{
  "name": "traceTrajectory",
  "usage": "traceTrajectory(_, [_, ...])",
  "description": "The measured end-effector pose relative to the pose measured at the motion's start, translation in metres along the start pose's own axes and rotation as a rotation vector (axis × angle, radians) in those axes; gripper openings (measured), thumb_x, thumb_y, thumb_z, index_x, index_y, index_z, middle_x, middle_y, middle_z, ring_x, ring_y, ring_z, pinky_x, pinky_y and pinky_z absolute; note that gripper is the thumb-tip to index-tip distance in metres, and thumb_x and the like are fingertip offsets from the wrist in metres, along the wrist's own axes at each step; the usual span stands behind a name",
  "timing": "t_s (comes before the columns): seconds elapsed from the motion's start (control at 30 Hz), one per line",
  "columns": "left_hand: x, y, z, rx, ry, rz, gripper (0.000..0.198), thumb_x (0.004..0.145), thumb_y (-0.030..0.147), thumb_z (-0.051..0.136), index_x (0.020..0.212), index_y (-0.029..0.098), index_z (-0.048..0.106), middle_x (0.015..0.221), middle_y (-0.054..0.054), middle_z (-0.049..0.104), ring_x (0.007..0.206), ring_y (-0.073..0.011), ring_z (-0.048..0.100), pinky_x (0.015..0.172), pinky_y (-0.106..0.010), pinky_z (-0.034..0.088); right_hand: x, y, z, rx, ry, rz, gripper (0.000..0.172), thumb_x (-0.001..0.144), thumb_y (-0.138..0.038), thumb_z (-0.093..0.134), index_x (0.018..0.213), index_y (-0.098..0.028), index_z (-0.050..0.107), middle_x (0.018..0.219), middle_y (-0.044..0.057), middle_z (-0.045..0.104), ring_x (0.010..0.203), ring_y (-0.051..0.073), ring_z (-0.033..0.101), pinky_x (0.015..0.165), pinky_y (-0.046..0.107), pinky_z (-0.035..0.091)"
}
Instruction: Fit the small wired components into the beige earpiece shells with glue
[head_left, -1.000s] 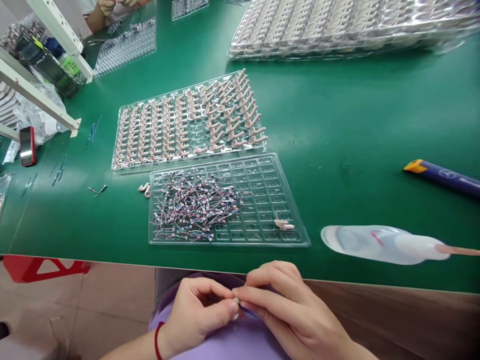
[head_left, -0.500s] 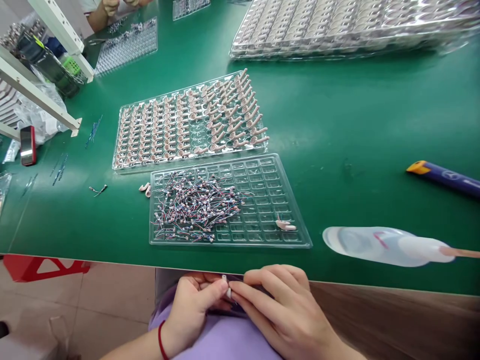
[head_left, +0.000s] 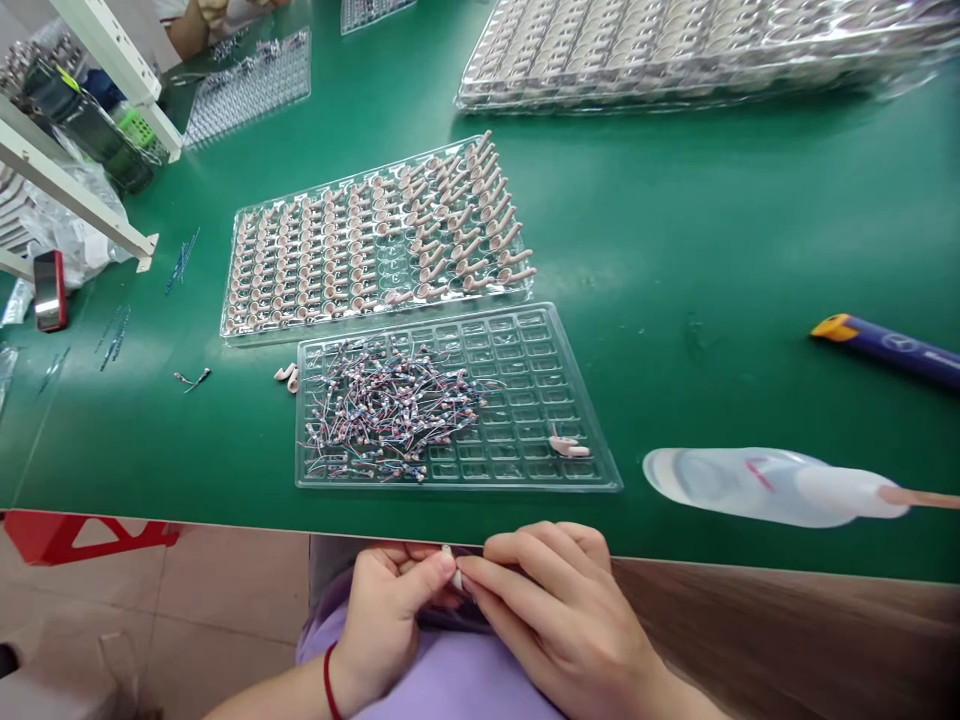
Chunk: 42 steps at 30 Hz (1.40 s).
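The person works on a small white part, which sits between the two hands over the lap, just below the edge of the table. The left hand pinches it, thumb pressed on the near side, the other fingers curled behind. The right hand meets it from the other side: its leading fingertips touch the part, but its thumb is hidden, so whether that hand pinches too cannot be told.

The step in hand looks like fine fitting or adjusting by fingertip, with the left hand steadying and the right working. What exactly is being joined or turned is too small and too covered to tell. The next move seems to call for a firm left hold and light, exact pressure from the right, with the part kept from twisting.

On the table just beyond the hands lies a shallow tray, wires heaped at its left and a pink piece near its right corner. Behind it, a rack holds rows of similar pieces. A bottle lies to the right.
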<state>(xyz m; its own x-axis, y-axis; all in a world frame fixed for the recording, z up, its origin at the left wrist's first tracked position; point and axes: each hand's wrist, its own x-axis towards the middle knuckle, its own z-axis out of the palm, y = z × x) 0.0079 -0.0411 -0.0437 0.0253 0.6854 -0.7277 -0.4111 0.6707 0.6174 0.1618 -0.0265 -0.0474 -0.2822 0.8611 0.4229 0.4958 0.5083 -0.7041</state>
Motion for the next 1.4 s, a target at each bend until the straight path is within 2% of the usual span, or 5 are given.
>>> traceTrajectory(0.7, [-0.013, 0.01, -0.016, 0.122, -0.148, 0.008, 0.027, 0.066, 0.035, 0.084, 0.08, 0.014, 0.077, 0.075, -0.007, 0.074, 0.059, -0.0095, 0.062, 0.059, -0.019, 0.05, 0.006, 0.003, -0.009, 0.081, -0.004, -0.113, 0.018, 0.094, -0.012, 0.052, 0.09, -0.018, 0.068, 0.071, 0.001, 0.062, 0.066, 0.012, 0.05, 0.065, 0.03, 0.037])
traceTrajectory(0.9, [-0.014, 0.072, -0.008, 0.63, -0.24, 0.607, 0.011, 0.066, 0.023, 0.083, 0.072, 0.018, 0.076, 0.073, -0.004, 0.072, 0.066, -0.0133, 0.064, 0.061, -0.022, 0.051, 0.015, 0.016, -0.021, 0.108, 0.081, -0.147, 0.022, 0.087, -0.006, 0.057, 0.105, -0.018, 0.064, 0.076, 0.004, 0.06, 0.07, 0.014, 0.055, 0.062, 0.027, 0.048])
traceTrajectory(1.0, [0.018, 0.119, 0.005, 0.906, -0.264, 1.014, 0.004, 0.074, 0.019, 0.077, 0.077, 0.02, 0.075, 0.073, -0.003, 0.074, 0.067, -0.0137, 0.066, 0.062, -0.022, 0.052, 0.021, 0.022, -0.021, 0.098, 0.169, -0.141, 0.024, 0.086, -0.004, 0.058, 0.104, -0.019, 0.063, 0.075, 0.003, 0.059, 0.069, 0.014, 0.056, 0.06, 0.027, 0.049])
traceTrajectory(1.1, [0.068, 0.165, 0.02, 1.143, -0.084, 1.332, 0.006, 0.081, 0.018, 0.069, 0.079, 0.02, 0.074, 0.075, -0.002, 0.076, 0.071, -0.0144, 0.068, 0.068, -0.025, 0.053, 0.023, 0.026, -0.017, 0.092, 0.206, -0.162, 0.024, 0.084, -0.002, 0.058, 0.102, -0.017, 0.063, 0.075, 0.004, 0.06, 0.069, 0.014, 0.055, 0.06, 0.028, 0.049])
traceTrajectory(1.4, [0.152, 0.214, 0.043, 1.478, 0.177, 1.355, 0.01, 0.08, 0.018, 0.069, 0.087, 0.022, 0.074, 0.081, -0.003, 0.077, 0.079, -0.0215, 0.07, 0.071, -0.033, 0.051, 0.022, 0.029, -0.019, 0.1, 0.187, -0.173, 0.024, 0.083, -0.001, 0.059, 0.101, -0.017, 0.063, 0.073, 0.003, 0.061, 0.068, 0.014, 0.056, 0.06, 0.029, 0.049])
